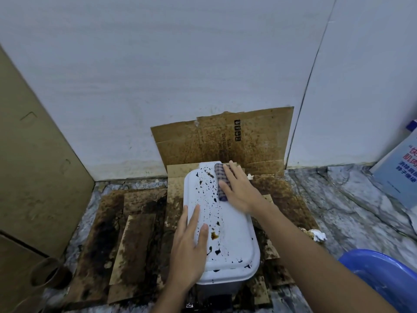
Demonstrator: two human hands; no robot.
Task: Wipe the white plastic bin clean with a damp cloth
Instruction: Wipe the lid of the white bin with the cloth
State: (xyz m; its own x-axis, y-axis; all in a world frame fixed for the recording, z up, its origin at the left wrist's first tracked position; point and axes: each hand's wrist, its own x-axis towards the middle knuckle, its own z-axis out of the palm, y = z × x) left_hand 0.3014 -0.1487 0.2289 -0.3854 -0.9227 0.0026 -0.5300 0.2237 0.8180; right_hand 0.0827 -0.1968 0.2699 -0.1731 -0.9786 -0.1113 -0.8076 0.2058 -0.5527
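Stained cardboard sheets (140,233) cover a marbled floor (338,199) in a corner of pale wall, and right in the middle sits the white plastic bin (228,233), flat face up and speckled with dark splatter. Its long axis runs away from the person and toward the wall, leaning a touch to the left at the far end, with the near end closest to the camera. The right hand (239,190) lies flat with fingers spread, pressing a checked cloth (220,184) onto the far right part of that face — so the wiping looks to be under way, though only at its start. The strip under and beside the cloth looks cleaner, while spots crowd the middle, left and near end. The left hand (189,242) rests open on the near left edge, palm down, gripping nothing, seemingly steadying the bin. Next call, I'd judge — drag the cloth down along the length toward the near end, then shift left for the heavier blots, keeping the brace firm. A blue basin (383,276) waits at the right for a rinse.
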